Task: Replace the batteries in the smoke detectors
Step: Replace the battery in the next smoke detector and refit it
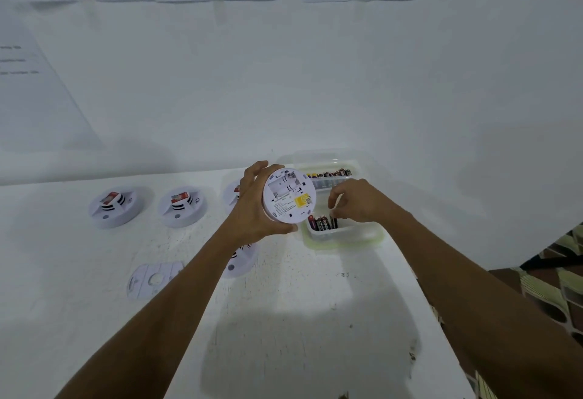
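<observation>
On the near part of the white table point(299, 319), a loose mounting plate point(154, 278) is lying at seven o'clock from the hands, and a spare detector point(241, 261) is sitting partly hidden under the left forearm. Beyond these, the left hand point(252, 209) is gripping the held smoke detector point(288, 196) by its rim, fingers curled round it, back facing up, battery bay seemingly empty. At three o'clock of it, the right hand point(356, 201) is dipping into the near tub point(344, 237), fingertips pinched on the top of one battery point(333, 220). Such a shallow pinch is risking a slip or toppled neighbours. The far tub point(331, 159) at twelve o'clock looks alike, so old and fresh cells are liable to be mixed. Two more detectors point(115, 206) are resting at nine o'clock.
</observation>
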### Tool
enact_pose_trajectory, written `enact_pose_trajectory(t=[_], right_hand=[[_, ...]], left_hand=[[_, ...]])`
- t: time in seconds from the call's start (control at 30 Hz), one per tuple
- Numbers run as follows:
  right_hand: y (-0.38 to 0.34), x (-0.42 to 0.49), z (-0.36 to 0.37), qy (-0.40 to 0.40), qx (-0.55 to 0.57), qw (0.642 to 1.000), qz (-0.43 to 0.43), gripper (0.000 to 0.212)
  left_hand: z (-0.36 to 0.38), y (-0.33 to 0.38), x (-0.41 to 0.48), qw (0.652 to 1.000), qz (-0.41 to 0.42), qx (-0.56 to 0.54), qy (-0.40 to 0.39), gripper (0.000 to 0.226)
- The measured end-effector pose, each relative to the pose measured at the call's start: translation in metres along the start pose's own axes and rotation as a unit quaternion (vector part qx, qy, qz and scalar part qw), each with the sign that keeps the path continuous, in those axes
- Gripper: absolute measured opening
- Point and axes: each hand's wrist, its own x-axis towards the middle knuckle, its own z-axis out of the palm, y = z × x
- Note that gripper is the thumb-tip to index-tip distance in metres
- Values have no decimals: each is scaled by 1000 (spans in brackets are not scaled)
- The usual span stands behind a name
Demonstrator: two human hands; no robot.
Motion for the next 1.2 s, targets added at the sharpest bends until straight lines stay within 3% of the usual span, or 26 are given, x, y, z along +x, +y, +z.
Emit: enact_pose_trajectory(t=[0.23, 0.47, 0.73, 0.87, 1.03, 1.2], right_hand=[[10, 0, 2, -17, 30, 999, -16, 17], [0, 29, -34, 135, 82, 985, -70, 6], [-21, 108, -32, 12, -50, 998, -40, 27], [-22, 123, -17, -32, -73, 997, -10, 25], [-18, 124, -17, -6, -37, 999, 8, 11], [-17, 106, -21, 50, 60, 997, 2, 13]], left_hand=[[0, -5, 6, 1000, -6, 0, -7, 105], [-7, -10, 17, 1000, -7, -3, -7, 106], [-16, -26, 20, 999, -32, 19, 1, 106], [-18, -33, 22, 999, -39, 18, -2, 109], [-19, -37, 22, 999, -40, 13, -4, 107], [-16, -36, 24, 999, -40, 10, -7, 104]])
